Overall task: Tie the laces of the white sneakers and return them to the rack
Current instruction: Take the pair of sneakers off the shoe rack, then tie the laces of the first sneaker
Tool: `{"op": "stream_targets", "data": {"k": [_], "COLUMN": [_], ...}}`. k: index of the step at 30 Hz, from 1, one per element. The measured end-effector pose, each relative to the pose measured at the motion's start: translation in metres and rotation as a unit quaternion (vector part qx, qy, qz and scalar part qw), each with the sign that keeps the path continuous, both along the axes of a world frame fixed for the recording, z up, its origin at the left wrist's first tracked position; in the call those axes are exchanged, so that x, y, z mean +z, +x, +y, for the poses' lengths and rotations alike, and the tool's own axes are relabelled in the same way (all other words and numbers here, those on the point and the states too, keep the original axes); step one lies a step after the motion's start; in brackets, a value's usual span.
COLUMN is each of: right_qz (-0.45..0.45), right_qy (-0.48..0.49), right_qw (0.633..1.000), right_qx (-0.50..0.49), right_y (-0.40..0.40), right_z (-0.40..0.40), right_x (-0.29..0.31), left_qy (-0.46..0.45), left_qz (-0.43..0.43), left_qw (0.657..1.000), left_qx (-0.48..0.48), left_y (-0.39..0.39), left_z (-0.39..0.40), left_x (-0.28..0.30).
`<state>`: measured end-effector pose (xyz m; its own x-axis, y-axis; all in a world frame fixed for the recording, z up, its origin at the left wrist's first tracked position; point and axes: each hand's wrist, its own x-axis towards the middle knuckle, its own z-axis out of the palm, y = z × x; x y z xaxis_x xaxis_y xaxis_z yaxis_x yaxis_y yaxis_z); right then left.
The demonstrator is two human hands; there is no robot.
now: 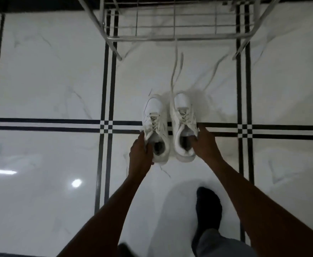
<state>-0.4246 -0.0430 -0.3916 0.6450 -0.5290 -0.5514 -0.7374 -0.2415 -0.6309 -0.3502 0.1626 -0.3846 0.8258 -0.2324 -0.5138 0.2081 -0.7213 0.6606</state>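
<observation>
Two white sneakers are side by side over the tiled floor, toes pointing away from me. My left hand (pixel 140 153) grips the left sneaker (pixel 154 125) at its collar. My right hand (pixel 204 143) holds the right sneaker (pixel 183 123) by the heel opening, fingers inside. The loose white laces (pixel 176 71) trail untied from the right sneaker toward the rack, blurred. The metal wire rack (pixel 176 32) stands at the top of the view, just beyond the shoes. Whether the sneakers touch the floor I cannot tell.
The floor (pixel 46 80) is glossy white marble tile with black double stripes. My foot in a dark sock (pixel 208 206) stands below the shoes, with a grey trouser leg (pixel 220 243) at the bottom edge. The rack's legs (pixel 118 56) rest on the floor.
</observation>
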Motion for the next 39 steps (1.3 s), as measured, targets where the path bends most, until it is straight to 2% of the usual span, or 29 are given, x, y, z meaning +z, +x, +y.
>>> {"op": "stream_targets", "data": {"k": [3, 7, 9, 11, 12, 14, 17, 19, 22, 30, 32, 36, 39], "right_qz": [0.0, -0.018, -0.037, -0.077, -0.111, -0.148, -0.099, -0.076, -0.111, -0.197, -0.205, -0.191, -0.16], "right_qy": [-0.013, -0.021, -0.113, -0.194, -0.205, -0.195, -0.151, -0.116, -0.085, -0.085, -0.118, -0.152, -0.132], "right_qw": [1.0, 1.0, 0.993, 0.978, 0.972, 0.967, 0.977, 0.984, 0.986, 0.975, 0.971, 0.97, 0.978], "right_qx": [0.006, 0.007, 0.024, 0.031, 0.039, 0.066, 0.116, 0.112, 0.092, 0.051, 0.043, 0.003, -0.02], "right_y": [-0.007, -0.021, -0.026, -0.024, -0.018, -0.001, 0.028, 0.04, 0.051, 0.054, 0.053, 0.054, 0.056], "right_z": [0.002, 0.009, 0.02, 0.037, 0.046, 0.063, 0.078, 0.083, 0.081, 0.084, 0.086, 0.094, 0.093], "right_x": [-0.04, -0.05, -0.042, -0.029, -0.022, -0.015, -0.022, -0.037, -0.056, -0.06, -0.062, -0.07, -0.069], "left_qy": [0.003, 0.014, 0.035, 0.005, -0.021, -0.071, -0.103, -0.12, -0.154, -0.069, -0.072, -0.086, -0.121], "left_qz": [-0.005, -0.013, -0.02, -0.044, -0.057, -0.06, -0.089, -0.108, -0.109, -0.201, -0.221, -0.238, -0.195], "left_qw": [1.0, 1.0, 0.999, 0.999, 0.998, 0.995, 0.988, 0.983, 0.98, 0.977, 0.972, 0.967, 0.973], "left_qx": [-0.002, -0.002, 0.001, 0.01, 0.014, 0.036, 0.078, 0.083, 0.059, -0.025, -0.039, -0.005, 0.037], "left_y": [-0.003, -0.009, -0.012, -0.012, -0.01, -0.004, 0.004, 0.008, 0.018, 0.034, 0.035, 0.035, 0.035], "left_z": [0.015, 0.02, 0.022, 0.021, 0.019, 0.015, 0.019, 0.022, 0.021, 0.022, 0.022, 0.02, 0.022], "left_x": [-0.048, -0.065, -0.06, -0.051, -0.045, -0.041, -0.049, -0.058, -0.064, -0.07, -0.073, -0.08, -0.083]}}
